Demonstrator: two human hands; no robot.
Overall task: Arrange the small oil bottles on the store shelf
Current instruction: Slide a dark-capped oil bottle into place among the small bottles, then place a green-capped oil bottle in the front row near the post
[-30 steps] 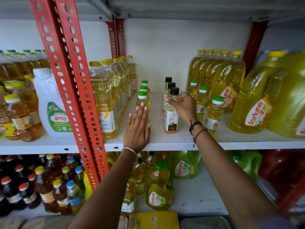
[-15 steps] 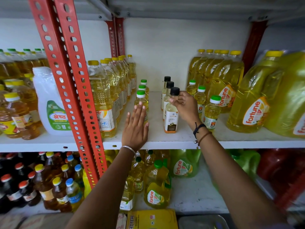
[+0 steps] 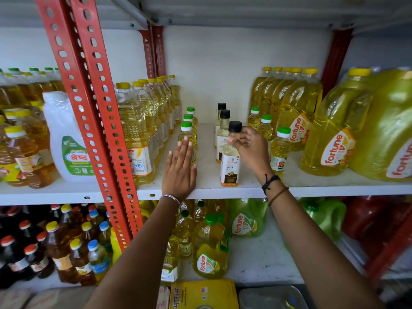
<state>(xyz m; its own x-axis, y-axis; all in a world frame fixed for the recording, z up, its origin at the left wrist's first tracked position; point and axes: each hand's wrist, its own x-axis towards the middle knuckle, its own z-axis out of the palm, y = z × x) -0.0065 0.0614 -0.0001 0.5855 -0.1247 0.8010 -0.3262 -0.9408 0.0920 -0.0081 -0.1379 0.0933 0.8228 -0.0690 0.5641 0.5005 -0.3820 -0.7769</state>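
On the white middle shelf [image 3: 312,186] stand three rows of small bottles. A row of three green-capped yellow oil bottles [image 3: 186,133] is on the left. Black-capped coconut oil bottles form the middle row, and my right hand [image 3: 250,150] grips the neck of the front one [image 3: 230,166], which stands upright near the shelf edge. Three more green-capped bottles [image 3: 279,148] line up behind that hand. My left hand [image 3: 180,172] lies flat with fingers together on the shelf, fingertips against the front left green-capped bottle.
Tall yellow-capped oil bottles [image 3: 138,130] stand left of the small rows, large Fortune jugs [image 3: 330,134] to the right. A red perforated upright [image 3: 98,121] divides the shelving. A white jug [image 3: 66,141] and amber bottles sit further left. More bottles fill the lower shelf.
My right hand has slid from the side of the front black-capped bottle up to its neck below the cap. My left hand has stayed flat on the shelf.
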